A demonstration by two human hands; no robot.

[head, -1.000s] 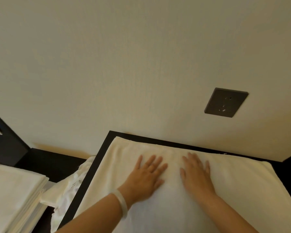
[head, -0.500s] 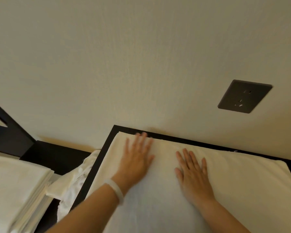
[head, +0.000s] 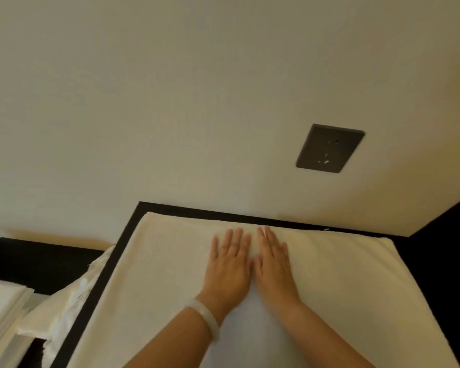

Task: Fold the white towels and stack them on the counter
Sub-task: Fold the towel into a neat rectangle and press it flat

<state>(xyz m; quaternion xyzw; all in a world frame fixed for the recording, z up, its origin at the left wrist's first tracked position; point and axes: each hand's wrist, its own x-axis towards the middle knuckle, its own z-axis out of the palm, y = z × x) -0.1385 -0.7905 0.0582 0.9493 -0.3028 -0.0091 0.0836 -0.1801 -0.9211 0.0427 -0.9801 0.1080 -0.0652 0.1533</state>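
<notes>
Left hand [head: 230, 269] and right hand [head: 275, 266] press side by side, fingers [head: 235, 239] straight, flat on a white towel [head: 343, 288] covering the bench [head: 133, 224].

Left hand [head: 230, 264] and right hand [head: 272, 264] lie flat, side by side, on white towel [head: 343, 282] spread over black counter [head: 133, 224]; folded stack [head: 0, 309] at left; wall socket [head: 329, 148] above

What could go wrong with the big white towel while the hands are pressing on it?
The left hand and right hand press flat near the middle of the towel, so its far sides may stay wrinkled. It nearly covers the counter, so a hard push might slide it off an edge.
</notes>
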